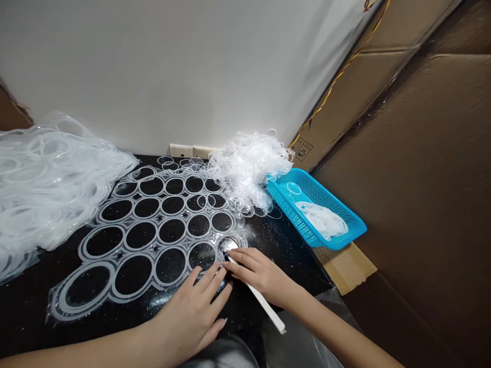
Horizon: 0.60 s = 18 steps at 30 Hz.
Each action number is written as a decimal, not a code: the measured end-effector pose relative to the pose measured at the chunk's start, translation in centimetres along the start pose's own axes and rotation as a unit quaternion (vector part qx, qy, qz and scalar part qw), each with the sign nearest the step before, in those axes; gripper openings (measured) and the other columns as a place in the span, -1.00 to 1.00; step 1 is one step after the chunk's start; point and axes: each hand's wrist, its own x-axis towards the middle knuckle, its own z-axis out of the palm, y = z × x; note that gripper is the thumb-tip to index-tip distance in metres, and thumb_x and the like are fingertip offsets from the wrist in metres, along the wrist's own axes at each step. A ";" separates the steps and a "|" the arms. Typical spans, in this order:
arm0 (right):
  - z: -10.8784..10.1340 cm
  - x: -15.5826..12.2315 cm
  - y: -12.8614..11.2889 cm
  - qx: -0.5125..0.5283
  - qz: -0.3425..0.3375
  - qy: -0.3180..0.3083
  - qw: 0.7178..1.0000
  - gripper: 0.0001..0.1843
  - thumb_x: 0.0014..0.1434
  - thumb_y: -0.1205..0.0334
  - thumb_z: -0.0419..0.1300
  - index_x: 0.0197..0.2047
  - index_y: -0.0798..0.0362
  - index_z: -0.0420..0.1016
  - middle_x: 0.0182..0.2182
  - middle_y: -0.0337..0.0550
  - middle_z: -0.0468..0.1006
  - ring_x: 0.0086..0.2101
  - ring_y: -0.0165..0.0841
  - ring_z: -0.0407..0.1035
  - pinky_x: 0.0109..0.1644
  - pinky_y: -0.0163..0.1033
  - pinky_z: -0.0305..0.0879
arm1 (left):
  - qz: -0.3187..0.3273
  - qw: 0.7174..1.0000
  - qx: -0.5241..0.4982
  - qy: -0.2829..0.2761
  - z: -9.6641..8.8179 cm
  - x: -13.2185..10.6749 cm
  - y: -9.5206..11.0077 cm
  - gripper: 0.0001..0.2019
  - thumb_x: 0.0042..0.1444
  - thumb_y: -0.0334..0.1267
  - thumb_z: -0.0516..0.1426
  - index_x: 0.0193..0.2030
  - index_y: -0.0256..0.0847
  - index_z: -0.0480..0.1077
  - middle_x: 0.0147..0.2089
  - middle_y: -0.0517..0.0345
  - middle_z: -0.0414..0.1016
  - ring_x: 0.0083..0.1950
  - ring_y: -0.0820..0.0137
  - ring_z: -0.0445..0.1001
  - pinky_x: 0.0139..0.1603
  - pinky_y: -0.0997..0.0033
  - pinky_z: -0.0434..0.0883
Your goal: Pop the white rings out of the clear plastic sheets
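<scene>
A clear sheet of joined translucent rings (111,280) lies flat on a glossy black tabletop. My left hand (194,304) rests at the sheet's near edge with its fingers spread, holding nothing. In my right hand (261,276), the fingers are closed around a slim white stick-like tool (266,309). Its upper end is at the ring in the sheet's near right corner, and its tail points toward me. The tip is partly hidden by my fingers, so its exact kind is unclear.
Left stands a large heap of translucent ring sheets (49,179). A tangled pile of thin clear rings (253,161) sits at the back by the wall. Right, a blue plastic basket (355,227) holds white rings (324,222). Cardboard (414,168) lines the right side.
</scene>
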 end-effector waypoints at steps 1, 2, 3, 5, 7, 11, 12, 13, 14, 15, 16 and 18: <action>-0.1 0.1 0.4 -0.008 -0.002 0.013 1.000 -0.67 0.26 0.32 -0.08 0.04 0.19 0.32 -0.04 0.12 0.42 0.01 -0.25 0.25 0.02 -0.13 0.27 | -0.001 1.000 -0.002 -0.006 0.0 0.0 0.0 -0.60 0.10 -0.13 0.00 0.04 -0.28 0.30 0.08 -0.17 0.36 0.10 0.06 0.29 -0.06 0.11 0.21; -0.3 0.3 0.9 -0.014 0.002 0.029 0.999 -0.67 0.26 0.34 -0.09 0.04 0.19 0.32 -0.03 0.13 0.40 0.02 -0.25 0.25 0.01 -0.13 0.27 | -0.004 1.000 -0.006 -0.014 0.1 -0.1 0.0 -0.59 0.09 -0.13 0.01 0.05 -0.27 0.29 0.09 -0.16 0.35 0.11 0.06 0.28 -0.05 0.11 0.21; -0.6 0.4 1.6 -0.017 0.011 0.050 0.999 -0.66 0.26 0.35 -0.10 0.05 0.19 0.31 -0.02 0.15 0.39 0.02 -0.25 0.25 0.01 -0.12 0.28 | -0.008 1.000 -0.013 -0.022 0.1 -0.2 0.0 -0.58 0.09 -0.13 0.02 0.07 -0.26 0.27 0.11 -0.15 0.33 0.12 0.06 0.26 -0.04 0.11 0.21; -1.7 0.9 3.3 -0.022 0.052 0.105 0.993 -0.65 0.26 0.35 -0.11 0.07 0.18 0.30 0.00 0.16 0.37 0.03 -0.25 0.24 0.02 -0.11 0.27 | -0.015 0.999 -0.024 -0.034 0.3 -0.4 0.1 -0.55 0.07 -0.14 0.03 0.10 -0.24 0.24 0.15 -0.14 0.29 0.15 0.06 0.22 -0.02 0.11 0.21; -3.2 1.4 5.3 -0.027 0.114 0.173 0.978 -0.64 0.26 0.33 -0.12 0.07 0.14 0.30 0.02 0.12 0.36 0.04 -0.26 0.24 0.07 -0.09 0.23 | -0.018 0.999 -0.028 -0.036 0.6 -0.6 0.3 -0.53 0.06 -0.14 0.05 0.12 -0.25 0.22 0.17 -0.14 0.26 0.16 0.05 0.20 -0.01 0.10 0.21; -6.0 2.0 7.8 -0.004 0.229 0.300 0.926 -0.65 0.26 0.20 -0.11 0.03 0.05 0.34 -0.03 -0.02 0.42 -0.01 -0.26 0.29 0.09 -0.06 0.22 | -0.029 0.999 -0.041 -0.018 0.7 -0.6 0.4 -0.55 0.09 -0.12 0.03 0.10 -0.25 0.24 0.15 -0.15 0.29 0.15 0.05 0.23 -0.01 0.08 0.23; -6.5 2.0 7.7 0.030 0.250 0.311 0.916 -0.65 0.26 0.17 -0.10 0.01 0.05 0.36 -0.07 -0.03 0.45 -0.04 -0.26 0.32 0.05 -0.06 0.25 | -0.031 0.998 -0.056 -0.013 0.5 -0.5 0.2 -0.57 0.11 -0.10 0.00 0.08 -0.25 0.26 0.13 -0.14 0.31 0.13 0.06 0.25 -0.02 0.08 0.24; -6.8 2.0 7.4 0.075 0.265 0.305 0.912 -0.64 0.26 0.13 -0.10 -0.01 0.05 0.37 -0.11 -0.04 0.47 -0.08 -0.27 0.35 0.01 -0.07 0.28 | -0.030 0.996 -0.081 -0.012 0.1 -0.3 -0.1 -0.60 0.13 -0.09 -0.02 0.05 -0.24 0.29 0.10 -0.12 0.35 0.10 0.09 0.29 -0.02 0.10 0.25; -7.1 2.0 6.8 0.128 0.275 0.282 0.910 -0.64 0.25 0.11 -0.09 -0.03 0.05 0.39 -0.15 -0.05 0.49 -0.12 -0.28 0.36 -0.03 -0.09 0.30 | -0.032 0.992 -0.118 -0.014 -0.3 0.0 -0.7 -0.63 0.16 -0.09 -0.04 0.02 -0.23 0.31 0.06 -0.08 0.39 0.06 0.14 0.33 -0.02 0.12 0.26; -7.3 1.9 6.0 0.186 0.279 0.243 0.911 -0.64 0.25 0.09 -0.08 -0.05 0.05 0.41 -0.20 -0.07 0.51 -0.16 -0.30 0.38 -0.07 -0.12 0.33 | -0.042 0.986 -0.162 -0.012 -0.9 0.3 -1.4 -0.66 0.17 -0.11 -0.06 -0.01 -0.21 0.33 0.02 -0.03 0.41 0.03 0.21 0.36 -0.01 0.16 0.27; -7.4 1.9 5.1 0.244 0.277 0.192 0.909 -0.65 0.25 0.09 -0.07 -0.06 0.04 0.42 -0.23 -0.09 0.52 -0.20 -0.33 0.38 -0.11 -0.16 0.34 | -0.059 0.975 -0.212 -0.013 -1.5 0.6 -2.3 -0.69 0.18 -0.14 -0.07 -0.02 -0.18 0.32 0.00 0.02 0.42 0.01 0.28 0.37 0.01 0.20 0.27; -7.5 1.9 3.2 0.353 0.268 0.090 0.892 -0.66 0.24 0.09 -0.05 -0.06 0.02 0.43 -0.27 -0.14 0.52 -0.30 -0.40 0.37 -0.19 -0.23 0.34 | -0.127 0.946 -0.300 0.009 -2.7 1.1 -4.3 -0.69 0.17 -0.15 -0.05 0.03 -0.13 0.27 0.06 0.05 0.35 0.06 0.32 0.31 0.06 0.24 0.25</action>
